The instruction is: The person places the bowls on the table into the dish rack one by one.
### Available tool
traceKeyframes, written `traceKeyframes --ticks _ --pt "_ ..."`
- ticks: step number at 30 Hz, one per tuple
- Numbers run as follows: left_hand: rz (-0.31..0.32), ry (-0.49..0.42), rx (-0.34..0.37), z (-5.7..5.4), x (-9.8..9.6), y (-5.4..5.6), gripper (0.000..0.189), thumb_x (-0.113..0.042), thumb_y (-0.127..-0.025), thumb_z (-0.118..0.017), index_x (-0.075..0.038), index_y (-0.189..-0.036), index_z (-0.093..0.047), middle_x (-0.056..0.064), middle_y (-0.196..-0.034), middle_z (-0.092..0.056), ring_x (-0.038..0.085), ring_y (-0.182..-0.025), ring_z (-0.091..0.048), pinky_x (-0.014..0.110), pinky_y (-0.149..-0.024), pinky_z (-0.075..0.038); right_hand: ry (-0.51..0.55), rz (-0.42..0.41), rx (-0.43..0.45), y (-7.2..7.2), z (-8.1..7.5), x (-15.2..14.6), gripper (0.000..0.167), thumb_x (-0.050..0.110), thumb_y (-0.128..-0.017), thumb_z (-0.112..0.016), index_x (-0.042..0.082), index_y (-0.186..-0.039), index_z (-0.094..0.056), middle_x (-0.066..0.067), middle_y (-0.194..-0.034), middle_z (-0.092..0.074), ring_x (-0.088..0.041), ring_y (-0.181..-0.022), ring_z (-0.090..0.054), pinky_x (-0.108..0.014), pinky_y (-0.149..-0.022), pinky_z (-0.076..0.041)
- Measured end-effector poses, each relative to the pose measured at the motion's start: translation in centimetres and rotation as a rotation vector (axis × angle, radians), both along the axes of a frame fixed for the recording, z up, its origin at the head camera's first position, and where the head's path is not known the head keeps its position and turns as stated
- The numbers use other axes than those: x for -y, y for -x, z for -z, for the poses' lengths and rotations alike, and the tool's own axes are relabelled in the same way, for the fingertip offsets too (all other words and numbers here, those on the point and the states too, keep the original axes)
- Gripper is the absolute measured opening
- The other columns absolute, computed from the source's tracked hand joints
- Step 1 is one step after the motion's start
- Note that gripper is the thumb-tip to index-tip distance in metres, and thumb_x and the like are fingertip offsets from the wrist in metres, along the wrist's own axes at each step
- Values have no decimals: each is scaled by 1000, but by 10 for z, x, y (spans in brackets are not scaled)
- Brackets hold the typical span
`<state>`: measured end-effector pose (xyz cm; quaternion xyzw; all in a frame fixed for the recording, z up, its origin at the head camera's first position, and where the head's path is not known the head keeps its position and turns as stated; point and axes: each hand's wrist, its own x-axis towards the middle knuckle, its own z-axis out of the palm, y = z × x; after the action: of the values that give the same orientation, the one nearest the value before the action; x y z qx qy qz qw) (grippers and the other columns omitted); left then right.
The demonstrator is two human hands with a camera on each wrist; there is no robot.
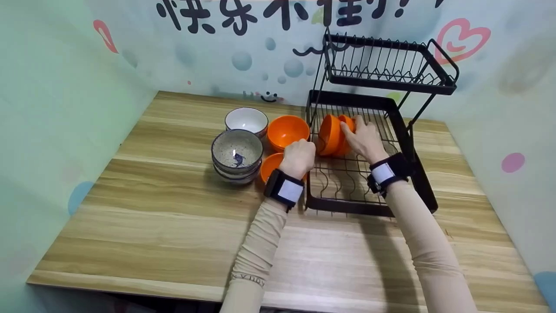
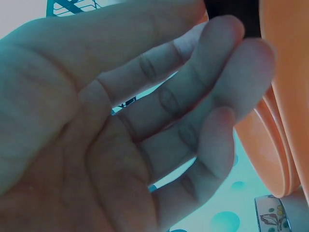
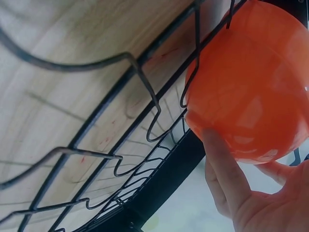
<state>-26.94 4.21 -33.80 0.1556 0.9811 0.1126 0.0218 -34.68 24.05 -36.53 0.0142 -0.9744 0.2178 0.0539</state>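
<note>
Two orange bowls stand on edge side by side in the lower tier of a black dish rack (image 1: 347, 205). My right hand (image 1: 365, 138) holds the right-hand orange bowl (image 3: 256, 82), fingers against its rounded outside and thumb toward its rim. The left-hand orange bowl (image 1: 329, 134) leans close against it. My left hand (image 1: 299, 158) is over the rack's left edge, its fingers loosely bent with nothing visible between them in the left wrist view. Below that hand, an orange bowl (image 1: 270, 167) is partly hidden, and other orange bowls (image 1: 288, 130) sit just behind it.
Left of the orange bowls stand a stack of speckled grey bowls (image 1: 237, 150) and a white bowl (image 1: 246, 119) behind it. The rack's upper tier (image 1: 391, 82) overhangs the back of the lower one. Walls bound the wooden table (image 1: 173, 217) at the back and sides.
</note>
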Motion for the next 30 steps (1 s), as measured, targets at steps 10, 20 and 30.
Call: traceKeyframes --ticks 10,20,30 --pt "-5 6 -63 0 0 -3 25 -7 -92 -51 -4 -105 -71 14 -108 -69 30 -97 -67 42 -78 -57 33 -15 -2 -1 -1 -1 69 59 -94 -36 5 -137 -38 -35 -121 -53 -47 -112 -52 -52 -90 -44" --pt "-1 9 -38 0 0 -1 25 -7 -92 -52 -5 -108 -71 12 -110 -69 29 -99 -67 42 -80 -57 39 -44 31 -3 -5 -3 74 62 -93 -35 6 -141 -34 -32 -119 -56 -41 -103 -57 -47 -83 -46" --pt "-7 -11 -22 0 0 -1 25 -7 -92 -52 -4 -109 -70 13 -111 -68 30 -101 -66 44 -82 -56 16 -47 47 -7 -9 -3 76 63 -93 -36 6 -142 -32 -33 -126 -52 -45 -111 -54 -52 -89 -46"
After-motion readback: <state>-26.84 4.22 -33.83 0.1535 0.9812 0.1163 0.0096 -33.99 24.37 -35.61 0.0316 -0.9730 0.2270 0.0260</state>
